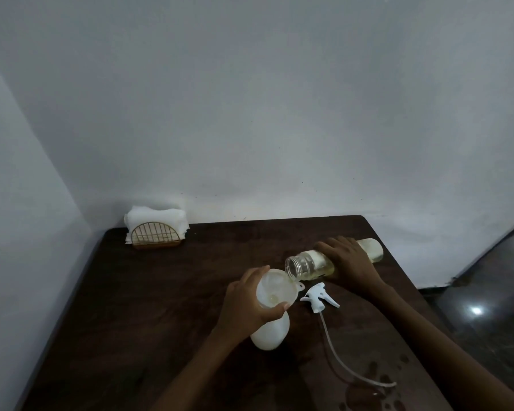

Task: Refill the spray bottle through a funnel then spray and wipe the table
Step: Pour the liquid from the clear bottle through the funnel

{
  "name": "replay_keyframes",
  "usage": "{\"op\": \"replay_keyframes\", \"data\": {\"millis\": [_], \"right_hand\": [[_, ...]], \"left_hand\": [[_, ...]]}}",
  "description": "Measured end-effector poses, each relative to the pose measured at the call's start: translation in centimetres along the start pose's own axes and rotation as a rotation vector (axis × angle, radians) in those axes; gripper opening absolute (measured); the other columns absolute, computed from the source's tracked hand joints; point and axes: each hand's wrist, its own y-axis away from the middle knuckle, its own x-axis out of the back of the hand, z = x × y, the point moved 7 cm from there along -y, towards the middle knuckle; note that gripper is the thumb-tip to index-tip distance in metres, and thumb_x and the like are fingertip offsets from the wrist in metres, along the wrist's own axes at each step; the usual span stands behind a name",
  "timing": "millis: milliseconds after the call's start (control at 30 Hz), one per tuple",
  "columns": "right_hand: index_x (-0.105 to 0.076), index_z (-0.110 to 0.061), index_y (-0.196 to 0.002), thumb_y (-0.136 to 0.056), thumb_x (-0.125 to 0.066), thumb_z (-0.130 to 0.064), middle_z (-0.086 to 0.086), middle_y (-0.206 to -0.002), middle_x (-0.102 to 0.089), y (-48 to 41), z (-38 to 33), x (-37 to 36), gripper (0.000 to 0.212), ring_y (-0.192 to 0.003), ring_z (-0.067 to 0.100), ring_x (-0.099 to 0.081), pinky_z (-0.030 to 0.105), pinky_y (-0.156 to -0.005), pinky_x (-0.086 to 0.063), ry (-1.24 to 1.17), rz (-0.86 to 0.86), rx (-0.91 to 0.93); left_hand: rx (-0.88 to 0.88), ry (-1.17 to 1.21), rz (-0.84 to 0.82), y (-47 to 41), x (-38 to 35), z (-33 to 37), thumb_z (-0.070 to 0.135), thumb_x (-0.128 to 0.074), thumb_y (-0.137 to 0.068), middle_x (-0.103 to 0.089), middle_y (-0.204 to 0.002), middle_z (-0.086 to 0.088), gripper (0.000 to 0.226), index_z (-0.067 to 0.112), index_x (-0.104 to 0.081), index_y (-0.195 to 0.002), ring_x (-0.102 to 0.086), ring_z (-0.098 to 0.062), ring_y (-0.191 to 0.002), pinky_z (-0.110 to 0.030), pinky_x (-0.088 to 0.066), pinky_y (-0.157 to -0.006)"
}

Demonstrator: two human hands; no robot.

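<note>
A white spray bottle (270,332) stands on the dark wooden table (161,292) with a translucent funnel (276,287) in its neck. My left hand (247,304) grips the funnel and the bottle's top. My right hand (346,261) holds a clear bottle of pale yellow liquid (312,264) tipped on its side, its open mouth over the funnel's rim. A little yellow liquid lies in the funnel. The white trigger sprayer head (319,298) lies on the table to the right of the bottle, its long tube (339,358) trailing toward me.
A gold wire holder with white napkins (156,229) stands at the table's far left corner against the wall. Wet spots and a small puddle (368,393) mark the near right part of the table. The table's right edge drops to a dark floor (487,307).
</note>
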Motion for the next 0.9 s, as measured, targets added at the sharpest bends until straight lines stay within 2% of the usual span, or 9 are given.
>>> {"op": "replay_keyframes", "data": {"millis": [367,900], "right_hand": [[-0.052,-0.025,-0.099,-0.052,-0.085,-0.036,-0.001,-0.085,-0.063,-0.12,-0.08,-0.26,0.059,-0.074,0.024,-0.059,0.035,-0.066,-0.046,-0.005,-0.01,-0.005],[-0.055,-0.022,-0.097,-0.047,-0.088,-0.031,0.0,-0.082,-0.064,-0.15,-0.04,-0.12,0.06,-0.071,0.024,-0.06,0.035,-0.065,-0.047,0.007,-0.005,-0.011]], "left_hand": [[-0.012,0.011,0.014,0.03,0.27,0.15,0.068,-0.061,-0.059,-0.05,-0.134,0.011,0.086,0.025,-0.047,-0.132,-0.049,-0.003,-0.117,-0.038,-0.044,-0.1],[-0.01,0.022,0.004,0.1,0.36,0.4,0.069,-0.059,-0.059,-0.05,-0.134,0.01,0.088,0.023,-0.046,-0.133,-0.049,-0.005,-0.117,-0.036,-0.044,-0.1]]}}
